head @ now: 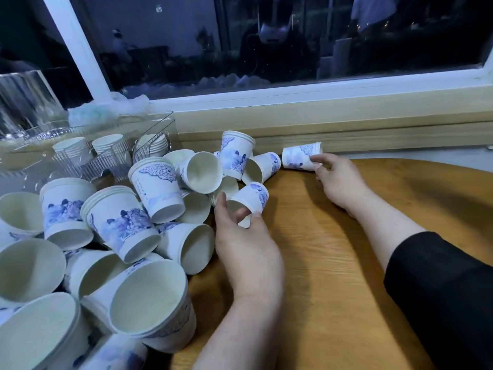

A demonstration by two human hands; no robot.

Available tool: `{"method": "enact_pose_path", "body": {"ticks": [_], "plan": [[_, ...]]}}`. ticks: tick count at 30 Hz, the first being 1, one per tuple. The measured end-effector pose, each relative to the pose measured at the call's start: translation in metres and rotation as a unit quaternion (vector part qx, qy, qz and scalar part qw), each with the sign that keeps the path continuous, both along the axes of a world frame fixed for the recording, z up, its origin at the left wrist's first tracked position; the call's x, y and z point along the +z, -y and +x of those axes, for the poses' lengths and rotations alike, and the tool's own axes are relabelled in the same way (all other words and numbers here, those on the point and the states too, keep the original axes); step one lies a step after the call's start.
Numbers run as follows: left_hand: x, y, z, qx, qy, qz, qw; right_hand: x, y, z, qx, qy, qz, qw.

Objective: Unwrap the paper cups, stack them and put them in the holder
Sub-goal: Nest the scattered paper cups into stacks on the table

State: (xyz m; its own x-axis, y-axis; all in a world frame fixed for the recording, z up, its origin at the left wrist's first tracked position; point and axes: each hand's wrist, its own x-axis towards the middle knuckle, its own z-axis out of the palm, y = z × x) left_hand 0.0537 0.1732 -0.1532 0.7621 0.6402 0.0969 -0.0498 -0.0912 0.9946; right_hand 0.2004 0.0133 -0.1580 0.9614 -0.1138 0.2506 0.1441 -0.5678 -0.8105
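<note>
L hand (241, 231) has thumb and fingers curled round a small blue-print cup (249, 200) lying on its side at the edge of the pile, base end toward the palm; looks like a grip meant to lift it clear w/o knocking its neighbours. R hand (334, 177) is stretched out to a stray cup (300, 157) lying on its side against the sill ledge (373, 141), fingertips curled on its near end, prob. to pull it back toward the rest. Hands well apart, each on its own cup, R forearm in a black sleeve (440, 289). Main pile of cups (128, 222) sprawls over the left of the wooden table (333, 263), some already nested in short stacks, many tipped w/ mouths facing the camera. No wrapper seen on them, so unwrapping seems done and stacking is the step in hand. Wire holder (117, 158) sits behind the pile nr the window (266, 49), w/ a few stacks already standing upright in its slots; still lots of loose cups to go. A clear container (24, 102) stands at far left.
</note>
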Motion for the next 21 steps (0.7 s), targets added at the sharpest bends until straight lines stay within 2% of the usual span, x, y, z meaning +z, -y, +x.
{"method": "enact_pose_path", "body": {"ticks": [8,13,15,18,21], "plan": [[0.006,-0.004,-0.003,-0.006,-0.024,0.042,0.999,0.009,0.008,-0.058,-0.052,0.063,0.124,0.989],[0.013,0.001,-0.011,-0.022,0.05,0.128,0.99,0.011,0.017,-0.104,-0.108,0.124,0.222,0.961],[0.013,0.005,-0.013,-0.046,0.104,0.205,0.972,0.012,0.022,-0.12,-0.115,0.153,0.265,0.945],[0.011,0.01,-0.012,-0.078,0.136,0.356,0.921,0.017,0.027,-0.136,-0.114,0.199,0.28,0.932],[0.01,0.013,-0.011,-0.103,0.15,0.383,0.906,0.023,0.026,-0.143,-0.105,0.231,0.275,0.928]]}}
